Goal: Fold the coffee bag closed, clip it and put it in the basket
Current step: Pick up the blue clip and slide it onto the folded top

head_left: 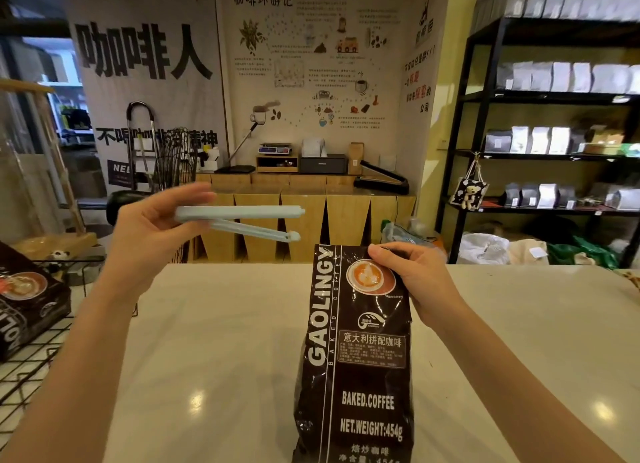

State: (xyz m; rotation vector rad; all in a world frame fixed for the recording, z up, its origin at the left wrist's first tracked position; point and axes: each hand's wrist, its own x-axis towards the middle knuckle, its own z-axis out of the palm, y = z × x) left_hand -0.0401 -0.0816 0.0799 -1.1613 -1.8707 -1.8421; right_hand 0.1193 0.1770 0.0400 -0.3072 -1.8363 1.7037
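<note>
Your coffee bag (pixel 356 352) is a glossy black pouch with white "GAOLINGY BAKED COFFEE" lettering and a latte-cup picture near the top; it stands upright on the white counter, its top edge folded flat and pinched at the right corner. Your clip (pixel 239 220) is a long pale-blue plastic bar, held level in the air up and to the left of the bag, apart from it, its two arms spread open toward the right. Your black wire basket (pixel 38 352) sits at the counter's left edge with another black coffee bag inside.

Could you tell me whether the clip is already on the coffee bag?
No, the left hand holds the open clip above the table, apart from the coffee bag.
</note>
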